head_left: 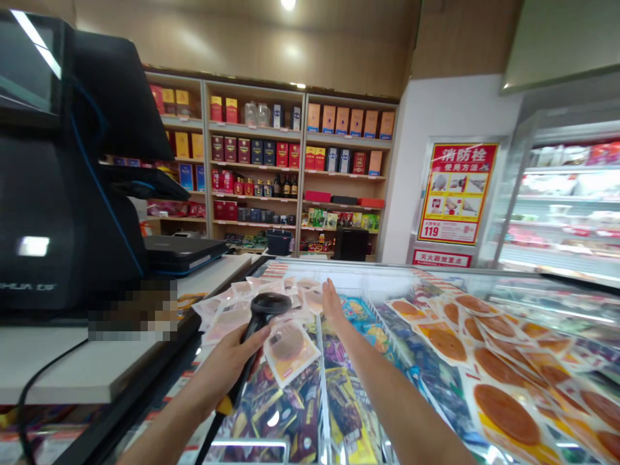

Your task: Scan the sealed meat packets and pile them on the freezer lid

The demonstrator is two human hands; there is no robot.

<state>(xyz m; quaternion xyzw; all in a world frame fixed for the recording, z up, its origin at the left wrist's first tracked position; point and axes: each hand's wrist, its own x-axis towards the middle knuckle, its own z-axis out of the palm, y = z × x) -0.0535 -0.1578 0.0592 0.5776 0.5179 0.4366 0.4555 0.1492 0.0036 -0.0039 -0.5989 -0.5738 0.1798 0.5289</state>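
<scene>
While the left hand (231, 358) grips a scanner (271, 303), a packet (290, 352) separates it from the flat right hand (332, 305).

On the red wall poster (456, 194) stand the words "消防栓 使用方法" and the number 119. The small red sign (442, 259) below reads "灭火器放置点". The black machine (58, 213) carries the letters "HUA".

flat packets (293, 355) lie on the freezer top (371, 279), seemingly glass.
</scene>
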